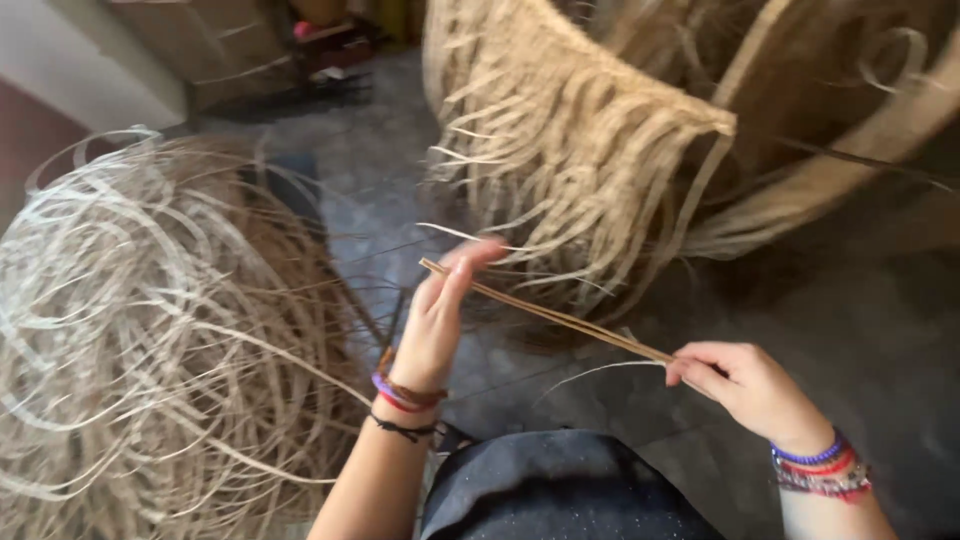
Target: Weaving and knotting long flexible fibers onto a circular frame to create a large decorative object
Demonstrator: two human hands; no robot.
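1. Grey floor (880,330) is seen behind a fringed woven piece (570,150).
2. Below that piece, one thin cane strip (560,320) is pinched by the left hand (435,325) and gripped by the right hand (745,385).
3. Left of the piece, a loose strip heap (140,340) is left unworked.

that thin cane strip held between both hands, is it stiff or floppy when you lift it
Probably fairly stiff: the strip runs nearly straight between the left hand and the right hand without sagging. Likely light, since fingertips alone carry it. It probably still bends, as the pile of strips beside it lies curled in loops.
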